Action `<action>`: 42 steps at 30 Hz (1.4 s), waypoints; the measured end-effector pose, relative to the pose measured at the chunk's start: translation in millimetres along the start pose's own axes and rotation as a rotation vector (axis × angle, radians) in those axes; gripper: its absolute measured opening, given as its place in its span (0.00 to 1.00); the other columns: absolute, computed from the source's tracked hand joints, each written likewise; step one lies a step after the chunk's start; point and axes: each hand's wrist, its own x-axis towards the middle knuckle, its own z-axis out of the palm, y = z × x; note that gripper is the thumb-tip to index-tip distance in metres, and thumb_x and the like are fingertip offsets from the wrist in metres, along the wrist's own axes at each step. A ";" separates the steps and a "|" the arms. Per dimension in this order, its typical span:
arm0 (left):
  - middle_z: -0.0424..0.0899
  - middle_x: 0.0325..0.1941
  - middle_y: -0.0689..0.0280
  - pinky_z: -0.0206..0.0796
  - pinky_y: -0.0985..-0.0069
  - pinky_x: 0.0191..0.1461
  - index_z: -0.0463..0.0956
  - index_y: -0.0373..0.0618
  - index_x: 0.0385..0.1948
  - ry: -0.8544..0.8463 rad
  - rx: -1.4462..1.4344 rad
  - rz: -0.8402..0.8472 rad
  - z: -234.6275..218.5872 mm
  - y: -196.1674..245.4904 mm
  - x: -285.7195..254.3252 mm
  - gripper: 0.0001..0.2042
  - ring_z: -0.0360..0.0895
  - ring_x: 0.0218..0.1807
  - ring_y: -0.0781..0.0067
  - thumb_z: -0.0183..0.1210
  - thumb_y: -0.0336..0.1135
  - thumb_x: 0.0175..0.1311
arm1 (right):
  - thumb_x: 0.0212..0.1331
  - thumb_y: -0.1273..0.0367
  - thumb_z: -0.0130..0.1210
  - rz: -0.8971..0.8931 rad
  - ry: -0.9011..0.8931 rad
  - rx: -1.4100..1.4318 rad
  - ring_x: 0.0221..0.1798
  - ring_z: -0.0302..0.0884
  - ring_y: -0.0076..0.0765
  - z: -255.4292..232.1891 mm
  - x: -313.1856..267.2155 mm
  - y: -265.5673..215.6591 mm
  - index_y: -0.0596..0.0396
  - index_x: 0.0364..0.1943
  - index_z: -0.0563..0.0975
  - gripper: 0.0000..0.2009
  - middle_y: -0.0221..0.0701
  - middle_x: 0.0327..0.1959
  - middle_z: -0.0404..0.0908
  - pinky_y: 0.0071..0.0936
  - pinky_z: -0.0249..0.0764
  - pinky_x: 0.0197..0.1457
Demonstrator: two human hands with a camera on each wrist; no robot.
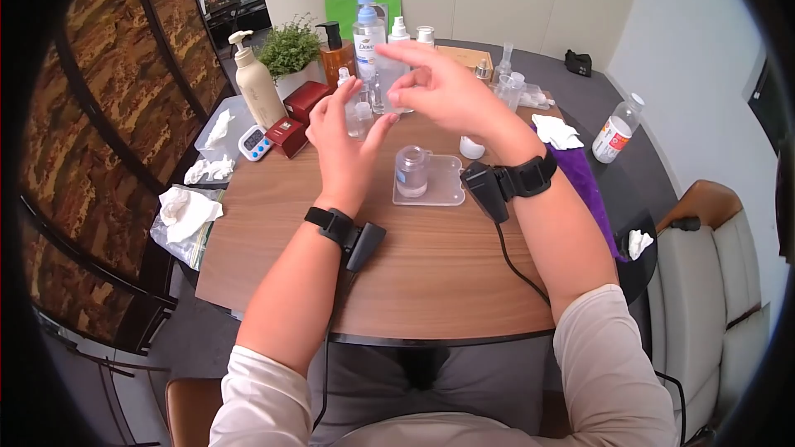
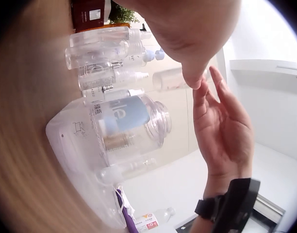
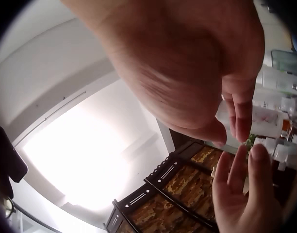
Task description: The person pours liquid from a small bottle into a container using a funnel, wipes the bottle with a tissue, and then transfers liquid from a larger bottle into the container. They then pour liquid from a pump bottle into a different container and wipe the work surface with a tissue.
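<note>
Both hands are raised over the table's far side, fingertips close together. My right hand point(image 1: 443, 91) holds a frosted translucent bottle point(image 2: 167, 79) with faint pinkish print, upright and clear of the table; the fingers partly cover it point(image 3: 265, 121). My left hand point(image 1: 339, 145) is beside it on the left, fingers loosely extended and holding nothing, the thumb tip overlapping the bottle in the left wrist view. Below them, a clear jar point(image 1: 411, 172) with a blue label stands open on a shallow clear plastic tray point(image 1: 447, 192).
Pump bottles, including a cream one point(image 1: 258, 83), line the far side with a potted plant point(image 1: 290, 54). Dark red boxes point(image 1: 286, 136) and a timer point(image 1: 255, 142) are at left. A labelled drink bottle point(image 1: 617, 130), purple cloth point(image 1: 588, 186) and crumpled tissues point(image 1: 556, 132) are at right.
</note>
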 end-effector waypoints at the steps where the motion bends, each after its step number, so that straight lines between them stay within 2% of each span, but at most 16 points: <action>1: 0.84 0.64 0.61 0.61 0.60 0.72 0.70 0.45 0.72 -0.023 0.035 0.004 0.6 -3.1 -0.9 0.35 0.74 0.65 0.61 0.75 0.36 0.63 | 0.68 0.77 0.59 0.003 -0.056 0.113 0.49 0.83 0.28 7.4 -1.5 -0.4 0.61 0.75 0.70 0.30 0.36 0.74 0.68 0.28 0.81 0.55; 4: 0.85 0.63 0.58 0.64 0.61 0.69 0.70 0.43 0.72 -0.020 0.043 -0.055 3.4 -12.4 -4.5 0.32 0.78 0.62 0.62 0.72 0.33 0.66 | 0.67 0.76 0.60 -0.015 -0.137 0.262 0.50 0.82 0.27 21.3 -1.5 5.0 0.58 0.73 0.73 0.28 0.35 0.70 0.73 0.27 0.80 0.56; 7: 0.85 0.60 0.59 0.69 0.67 0.63 0.71 0.42 0.72 -0.016 -0.078 0.001 2.9 -15.0 -0.6 0.29 0.80 0.59 0.66 0.68 0.31 0.70 | 0.66 0.73 0.63 -0.135 -0.073 -0.027 0.47 0.83 0.28 19.7 -2.0 -2.3 0.55 0.68 0.79 0.24 0.35 0.64 0.79 0.27 0.80 0.53; 9: 0.85 0.58 0.59 0.69 0.70 0.60 0.72 0.42 0.72 -0.031 -0.159 0.018 2.7 -10.8 -0.1 0.28 0.80 0.58 0.68 0.67 0.31 0.70 | 0.66 0.69 0.64 0.018 0.046 -0.169 0.41 0.84 0.28 14.8 -3.5 -16.4 0.54 0.59 0.84 0.18 0.34 0.50 0.87 0.27 0.80 0.47; 10: 0.85 0.57 0.60 0.70 0.73 0.57 0.72 0.42 0.72 -0.047 -0.241 0.036 3.2 -7.9 -0.3 0.28 0.80 0.57 0.70 0.66 0.31 0.71 | 0.66 0.69 0.64 0.019 0.051 -0.167 0.41 0.84 0.28 12.1 -3.0 -13.5 0.54 0.59 0.84 0.18 0.34 0.50 0.87 0.27 0.80 0.47; 13: 0.85 0.56 0.62 0.70 0.74 0.54 0.75 0.41 0.67 -0.123 -0.367 -0.049 3.8 2.5 -3.3 0.25 0.79 0.52 0.72 0.69 0.32 0.69 | 0.68 0.64 0.63 -0.067 0.169 -0.145 0.32 0.79 0.26 0.3 2.6 7.1 0.59 0.47 0.88 0.14 0.32 0.30 0.88 0.27 0.77 0.40; 14: 0.85 0.55 0.62 0.71 0.74 0.53 0.76 0.41 0.64 -0.160 -0.461 -0.129 2.8 5.8 -4.3 0.24 0.79 0.49 0.72 0.71 0.32 0.68 | 0.68 0.64 0.63 -0.063 0.174 -0.141 0.32 0.79 0.26 -2.5 1.5 5.5 0.59 0.47 0.88 0.14 0.32 0.30 0.88 0.27 0.77 0.40; 16: 0.85 0.54 0.62 0.71 0.73 0.52 0.77 0.41 0.63 -0.169 -0.365 -0.081 -1.8 11.1 -3.8 0.24 0.80 0.48 0.72 0.73 0.33 0.67 | 0.67 0.63 0.64 0.101 0.198 -0.160 0.30 0.78 0.26 -8.7 -0.3 -0.1 0.61 0.45 0.88 0.14 0.33 0.28 0.87 0.27 0.74 0.37; 20: 0.86 0.53 0.59 0.73 0.73 0.52 0.77 0.40 0.61 -0.205 -0.238 -0.071 -3.3 12.8 -1.7 0.24 0.82 0.49 0.72 0.75 0.34 0.66 | 0.67 0.59 0.65 0.029 0.270 -0.313 0.26 0.76 0.29 -12.9 -3.4 -7.9 0.63 0.39 0.88 0.17 0.33 0.24 0.84 0.32 0.73 0.34; 27: 0.88 0.55 0.60 0.74 0.77 0.55 0.74 0.35 0.66 -0.357 -0.602 -0.186 7.9 2.5 -4.4 0.24 0.83 0.53 0.73 0.69 0.30 0.71 | 0.67 0.55 0.66 0.135 0.177 -0.482 0.27 0.77 0.38 -19.7 -6.6 -19.1 0.64 0.33 0.84 0.21 0.39 0.24 0.83 0.36 0.73 0.34; 29: 0.88 0.56 0.61 0.76 0.73 0.56 0.72 0.34 0.70 -0.358 -0.848 -0.318 6.4 4.1 -2.1 0.26 0.84 0.52 0.73 0.67 0.29 0.73 | 0.67 0.57 0.65 0.114 0.166 -0.522 0.29 0.78 0.39 -19.8 -6.4 -18.4 0.62 0.36 0.83 0.18 0.38 0.25 0.82 0.37 0.73 0.36; 33: 0.86 0.59 0.59 0.75 0.72 0.60 0.70 0.32 0.71 -0.459 -0.890 -0.390 -0.4 -2.7 2.9 0.25 0.85 0.55 0.71 0.63 0.30 0.76 | 0.67 0.59 0.65 -0.029 0.104 -0.416 0.30 0.78 0.38 -24.1 -7.4 -11.5 0.58 0.43 0.84 0.15 0.36 0.26 0.82 0.37 0.74 0.37; 35: 0.88 0.59 0.60 0.73 0.74 0.58 0.70 0.35 0.72 -0.476 -0.906 -0.395 -2.7 -2.6 5.8 0.25 0.84 0.56 0.74 0.61 0.35 0.78 | 0.69 0.64 0.63 -0.135 0.016 -0.373 0.37 0.74 0.22 -30.8 -6.1 -6.1 0.55 0.50 0.84 0.12 0.26 0.37 0.82 0.26 0.72 0.41; 39: 0.88 0.59 0.61 0.73 0.73 0.59 0.70 0.36 0.73 -0.475 -0.942 -0.406 2.5 -3.8 2.6 0.25 0.84 0.56 0.73 0.61 0.36 0.79 | 0.68 0.68 0.62 -0.230 0.079 -0.350 0.44 0.77 0.25 -28.4 -9.3 -16.1 0.55 0.56 0.84 0.15 0.29 0.46 0.84 0.27 0.76 0.50; 41: 0.88 0.61 0.59 0.73 0.72 0.60 0.70 0.37 0.73 -0.509 -0.910 -0.417 2.4 -2.2 2.0 0.25 0.84 0.56 0.72 0.60 0.36 0.79 | 0.69 0.69 0.62 0.111 0.003 -0.424 0.51 0.78 0.29 -33.1 -8.6 -31.0 0.54 0.61 0.83 0.18 0.31 0.53 0.83 0.29 0.78 0.55; 42: 0.88 0.61 0.59 0.73 0.72 0.60 0.70 0.37 0.73 -0.515 -0.909 -0.419 2.8 -3.1 0.0 0.25 0.84 0.56 0.72 0.60 0.36 0.79 | 0.69 0.69 0.62 0.115 0.006 -0.421 0.51 0.78 0.29 -34.6 -9.1 -20.8 0.54 0.61 0.83 0.18 0.31 0.53 0.83 0.29 0.78 0.55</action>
